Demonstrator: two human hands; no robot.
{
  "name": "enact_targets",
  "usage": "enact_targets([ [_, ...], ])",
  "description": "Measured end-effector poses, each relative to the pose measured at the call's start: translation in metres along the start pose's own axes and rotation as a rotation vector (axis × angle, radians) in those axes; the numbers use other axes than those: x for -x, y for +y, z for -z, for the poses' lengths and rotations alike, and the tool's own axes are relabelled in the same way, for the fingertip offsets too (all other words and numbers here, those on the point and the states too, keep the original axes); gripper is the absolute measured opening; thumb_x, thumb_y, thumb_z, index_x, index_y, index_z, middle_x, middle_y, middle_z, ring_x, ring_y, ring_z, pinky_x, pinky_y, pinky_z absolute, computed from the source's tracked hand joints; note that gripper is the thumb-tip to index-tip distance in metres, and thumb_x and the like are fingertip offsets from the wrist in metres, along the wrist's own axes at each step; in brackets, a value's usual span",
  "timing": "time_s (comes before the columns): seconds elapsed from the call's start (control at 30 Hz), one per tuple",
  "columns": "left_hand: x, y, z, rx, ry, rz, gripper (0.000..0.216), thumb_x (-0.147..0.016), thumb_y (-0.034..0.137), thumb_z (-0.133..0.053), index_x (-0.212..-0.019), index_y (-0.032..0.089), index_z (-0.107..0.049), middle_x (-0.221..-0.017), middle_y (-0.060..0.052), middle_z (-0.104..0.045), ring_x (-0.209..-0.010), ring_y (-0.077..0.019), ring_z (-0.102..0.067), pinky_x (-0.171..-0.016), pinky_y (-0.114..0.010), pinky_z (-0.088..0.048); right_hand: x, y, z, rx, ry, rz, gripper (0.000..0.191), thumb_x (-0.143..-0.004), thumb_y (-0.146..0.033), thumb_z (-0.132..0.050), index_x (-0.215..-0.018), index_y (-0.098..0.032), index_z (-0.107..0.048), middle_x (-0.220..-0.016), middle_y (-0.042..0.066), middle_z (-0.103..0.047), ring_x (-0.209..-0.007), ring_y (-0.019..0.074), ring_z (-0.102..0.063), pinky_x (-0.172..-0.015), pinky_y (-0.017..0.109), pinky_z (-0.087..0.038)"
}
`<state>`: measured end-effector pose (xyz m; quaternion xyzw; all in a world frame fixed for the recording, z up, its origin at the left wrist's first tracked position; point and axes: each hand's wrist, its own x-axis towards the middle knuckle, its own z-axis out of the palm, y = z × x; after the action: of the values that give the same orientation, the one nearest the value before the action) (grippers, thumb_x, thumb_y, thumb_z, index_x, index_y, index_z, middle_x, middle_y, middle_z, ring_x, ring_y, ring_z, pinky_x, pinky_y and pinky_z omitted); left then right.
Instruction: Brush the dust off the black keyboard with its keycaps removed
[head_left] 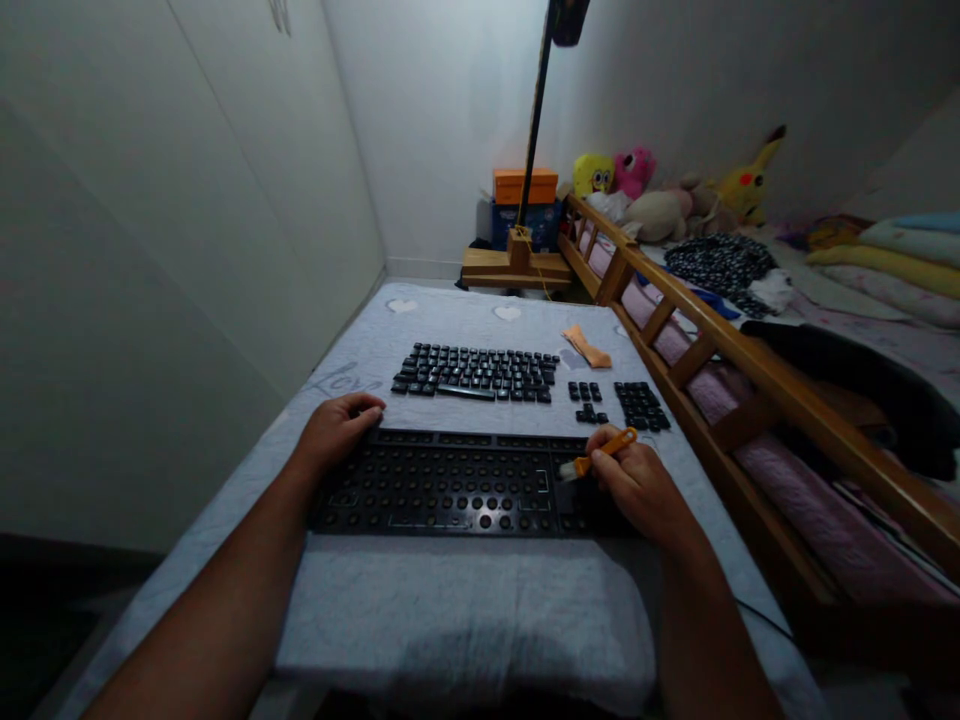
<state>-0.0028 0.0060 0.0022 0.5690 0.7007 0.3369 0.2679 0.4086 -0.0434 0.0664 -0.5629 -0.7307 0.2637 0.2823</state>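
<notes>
A black keyboard base with its keycaps removed lies on a table covered by a light cloth. My left hand rests curled on the base's upper left corner, gripping its edge. My right hand is closed round a small orange-handled brush, whose pale bristles touch the right part of the base. The removed black keycaps are laid out in keyboard order on the cloth beyond the base, with smaller groups to the right.
An orange cloth lies past the keycaps. A wooden bed rail runs along the table's right side, with bedding and plush toys behind. A dark pole on a wooden stand and boxes stand at the far end. White walls on the left.
</notes>
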Motion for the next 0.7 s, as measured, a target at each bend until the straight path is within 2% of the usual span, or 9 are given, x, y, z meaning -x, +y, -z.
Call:
enact_targets([
  [0.17, 0.0, -0.001, 0.0, -0.007, 0.007, -0.004, 0.043, -0.066, 0.054, -0.064, -0.088, 0.019, -0.076, -0.083, -0.004, -0.075, -0.08, -0.0248, -0.067, -0.073, -0.031, -0.05, 0.0, 0.0, -0.001, -0.027, 0.045, -0.006, 0.022, -0.094, -0.034, -0.042, -0.084, -0.021, -0.057, -0.062, -0.001, -0.057, -0.06, 0.0177, -0.057, -0.057, 0.028, -0.041],
  [0.37, 0.0, 0.0, 0.0, -0.004, 0.003, 0.012, 0.043, -0.067, 0.053, -0.064, -0.09, 0.019, -0.075, -0.083, -0.004, -0.075, -0.078, -0.0244, -0.067, -0.071, -0.031, -0.05, 0.0, 0.0, -0.008, -0.04, 0.009, 0.052, 0.024, -0.097, -0.035, -0.041, -0.087, -0.02, -0.057, -0.068, 0.0, -0.058, -0.063, 0.0178, -0.057, -0.062, 0.03, -0.042],
  [0.7, 0.0, -0.002, -0.001, -0.005, 0.004, 0.017, 0.043, -0.067, 0.054, -0.064, -0.09, 0.018, -0.075, -0.083, -0.004, -0.075, -0.079, -0.0245, -0.066, -0.072, -0.031, -0.05, -0.002, 0.004, -0.01, 0.065, 0.052, 0.053, 0.023, -0.094, -0.032, -0.041, -0.089, -0.019, -0.059, -0.067, 0.001, -0.059, -0.063, 0.0193, -0.058, -0.063, 0.031, -0.042],
])
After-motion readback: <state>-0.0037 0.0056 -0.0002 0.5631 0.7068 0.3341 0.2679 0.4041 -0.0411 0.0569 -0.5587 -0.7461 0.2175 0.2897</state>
